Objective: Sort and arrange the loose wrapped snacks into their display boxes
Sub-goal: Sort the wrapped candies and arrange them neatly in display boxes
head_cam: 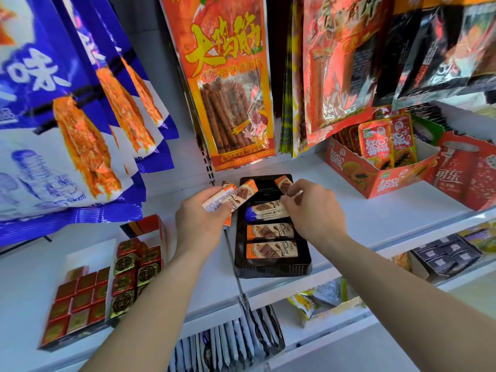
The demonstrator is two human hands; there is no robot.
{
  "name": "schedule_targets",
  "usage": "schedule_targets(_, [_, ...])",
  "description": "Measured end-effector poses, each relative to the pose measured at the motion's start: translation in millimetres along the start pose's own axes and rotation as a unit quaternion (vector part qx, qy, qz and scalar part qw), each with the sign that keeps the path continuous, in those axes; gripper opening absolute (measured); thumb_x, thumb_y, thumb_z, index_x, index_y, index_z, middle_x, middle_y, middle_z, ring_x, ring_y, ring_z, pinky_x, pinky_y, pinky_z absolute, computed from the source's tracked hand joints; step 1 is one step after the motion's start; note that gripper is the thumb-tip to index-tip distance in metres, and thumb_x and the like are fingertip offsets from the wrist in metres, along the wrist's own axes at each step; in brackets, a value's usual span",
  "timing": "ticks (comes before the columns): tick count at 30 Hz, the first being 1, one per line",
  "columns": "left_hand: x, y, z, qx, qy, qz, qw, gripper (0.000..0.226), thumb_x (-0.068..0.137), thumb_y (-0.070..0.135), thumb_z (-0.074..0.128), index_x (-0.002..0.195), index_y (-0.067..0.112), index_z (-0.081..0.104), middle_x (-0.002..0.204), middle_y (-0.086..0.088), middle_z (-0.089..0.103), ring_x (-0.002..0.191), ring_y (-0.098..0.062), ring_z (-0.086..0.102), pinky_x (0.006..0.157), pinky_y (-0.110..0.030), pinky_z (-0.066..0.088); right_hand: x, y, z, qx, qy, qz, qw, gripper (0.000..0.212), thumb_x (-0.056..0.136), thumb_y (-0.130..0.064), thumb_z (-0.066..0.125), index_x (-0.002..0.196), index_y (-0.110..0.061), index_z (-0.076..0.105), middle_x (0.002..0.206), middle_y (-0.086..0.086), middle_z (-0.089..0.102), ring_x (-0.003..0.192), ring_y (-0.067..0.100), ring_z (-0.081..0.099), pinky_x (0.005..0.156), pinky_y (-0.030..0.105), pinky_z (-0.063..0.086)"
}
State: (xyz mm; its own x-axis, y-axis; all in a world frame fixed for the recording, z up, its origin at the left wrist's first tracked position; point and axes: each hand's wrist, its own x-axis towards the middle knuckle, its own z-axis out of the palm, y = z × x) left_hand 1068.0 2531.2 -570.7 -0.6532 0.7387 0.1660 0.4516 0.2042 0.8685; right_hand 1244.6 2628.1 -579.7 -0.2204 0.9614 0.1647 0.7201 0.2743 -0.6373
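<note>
**While Filling the Tray: Drops, Skews and a Mixed Row**

While standing at the white shelf (362,218), gripped a fanned bunch of orange-and-white bars (232,196) in the left hand (200,221), fingers curled round the near ends, just left of the black tray (273,268). Pinched one more bar (284,184) between thumb and fingertips of the right hand (314,213), over the tray's far right part. Counted three bars lying crosswise in the near rows: two orange-ended bars (271,232) nearest and a blue-ended bar (264,210) just beyond. Saw the far rows unfilled.

Judged the step in hand as seating the pinched bar in a far row, with a fair share of the sorting left, going by the full left hand.

Weighed the likely mishaps. Risked losing a bar from the left bunch, splayed and held at one end only, with a fall onto the shelf or over its near lip. Risked setting the pinched bar down askew, tilted against the tray wall instead of flat, through a light pinch and a reach across the filled rows. Risked nudging the blue-ended bar out of line with the right wrist, close above it. Risked shoving the tray itself, set near the shelf's lip. Risked brushing the hanging orange bag (228,89), low over the far end. Suspected a sorting fault too: blue among orange, perhaps a different flavour, though too blurred to read.
</note>
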Motion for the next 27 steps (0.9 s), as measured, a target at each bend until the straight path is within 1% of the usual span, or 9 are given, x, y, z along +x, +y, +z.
schedule_targets(3, [-1, 0, 0, -0.002, -0.002, 0.008, 1.000, 0.032, 0.089, 0.019, 0.072, 0.120, 0.027, 0.071, 0.106, 0.010, 0.072, 0.089, 0.001, 0.064, 0.058, -0.007, 0.044, -1, 3, 2, -0.032, 0.006, -0.038, 0.999, 0.014, 0.095, -0.042, 0.055, 0.094, -0.030, 0.063, 0.090, -0.002, 0.069, 0.082, 0.026, 0.062, 0.064, 0.036, 0.053])
schedule_targets(7, [-3, 1, 0, -0.007, -0.003, 0.014, 1.000, 0.032, 0.089, 0.018, 0.071, 0.120, 0.025, 0.070, 0.101, 0.013, 0.069, 0.085, 0.005, 0.061, 0.060, -0.009, 0.045, -2, 7, 1, -0.046, 0.006, -0.064, 0.997, 0.022, 0.095, -0.050, 0.054, 0.095, -0.030, 0.063, 0.093, -0.006, 0.068, 0.083, 0.024, 0.062, 0.064, 0.034, 0.051])
schedule_targets(10, [-4, 2, 1, -0.013, -0.010, 0.012, 1.000, 0.033, 0.089, 0.017, 0.071, 0.120, 0.026, 0.070, 0.101, 0.013, 0.068, 0.086, 0.004, 0.061, 0.064, -0.015, 0.046, -1, 10, -2, -0.032, -0.050, -0.088, 0.994, 0.027, 0.087, -0.056, 0.062, 0.102, -0.034, 0.063, 0.094, -0.010, 0.062, 0.084, 0.018, 0.059, 0.065, 0.032, 0.050])
schedule_targets(13, [-4, 1, 1, -0.015, -0.011, 0.013, 1.000, 0.032, 0.089, 0.018, 0.071, 0.120, 0.025, 0.070, 0.099, 0.014, 0.067, 0.088, 0.000, 0.062, 0.065, -0.016, 0.046, 2, 15, -8, -0.020, -0.096, -0.103, 0.990, 0.029, 0.086, -0.047, 0.069, 0.112, -0.037, 0.064, 0.100, -0.010, 0.062, 0.090, 0.016, 0.058, 0.069, 0.032, 0.047])
schedule_targets(18, [-3, 1, 1, -0.009, -0.008, 0.021, 1.000, 0.033, 0.088, 0.017, 0.072, 0.121, 0.024, 0.070, 0.099, 0.014, 0.065, 0.091, -0.003, 0.062, 0.065, -0.015, 0.046, 0, 13, -1, -0.022, -0.061, -0.105, 0.992, 0.014, 0.088, -0.025, 0.065, 0.096, -0.035, 0.068, 0.104, -0.010, 0.063, 0.093, 0.019, 0.061, 0.073, 0.036, 0.053])
schedule_targets(21, [-3, 0, 1, -0.007, -0.009, 0.022, 1.000, 0.033, 0.089, 0.018, 0.071, 0.121, 0.024, 0.069, 0.100, 0.015, 0.064, 0.087, 0.000, 0.061, 0.064, -0.014, 0.045, 0, 11, -2, -0.037, -0.077, -0.118, 0.989, 0.016, 0.091, -0.027, 0.059, 0.089, -0.030, 0.074, 0.107, -0.009, 0.063, 0.092, 0.021, 0.062, 0.072, 0.036, 0.053])
schedule_targets(24, [-3, 1, 3, -0.005, -0.013, 0.025, 1.000, 0.033, 0.090, 0.017, 0.070, 0.122, 0.025, 0.069, 0.099, 0.016, 0.064, 0.083, 0.007, 0.059, 0.058, -0.006, 0.042, -1, 11, -5, -0.063, -0.096, -0.127, 0.985, 0.021, 0.094, -0.030, 0.053, 0.093, -0.029, 0.075, 0.110, -0.010, 0.057, 0.092, 0.021, 0.059, 0.068, 0.032, 0.045])
schedule_targets(26, [-4, 4, 6, -0.024, -0.027, 0.025, 0.999, 0.032, 0.090, 0.016, 0.070, 0.120, 0.026, 0.069, 0.100, 0.016, 0.066, 0.087, 0.004, 0.062, 0.055, -0.004, 0.044, -1, 13, -8, -0.038, -0.059, -0.107, 0.992, 0.021, 0.094, -0.032, 0.052, 0.093, -0.031, 0.073, 0.106, -0.011, 0.058, 0.086, 0.019, 0.059, 0.066, 0.032, 0.045])
schedule_targets(27, [-4, 5, 8, -0.038, -0.035, 0.026, 0.998, 0.031, 0.090, 0.015, 0.070, 0.119, 0.027, 0.070, 0.102, 0.015, 0.068, 0.091, 0.000, 0.064, 0.057, -0.006, 0.046, 0, 16, -9, -0.009, -0.031, -0.095, 0.995, 0.019, 0.095, -0.032, 0.052, 0.094, -0.032, 0.071, 0.104, -0.011, 0.058, 0.084, 0.019, 0.060, 0.067, 0.033, 0.047])
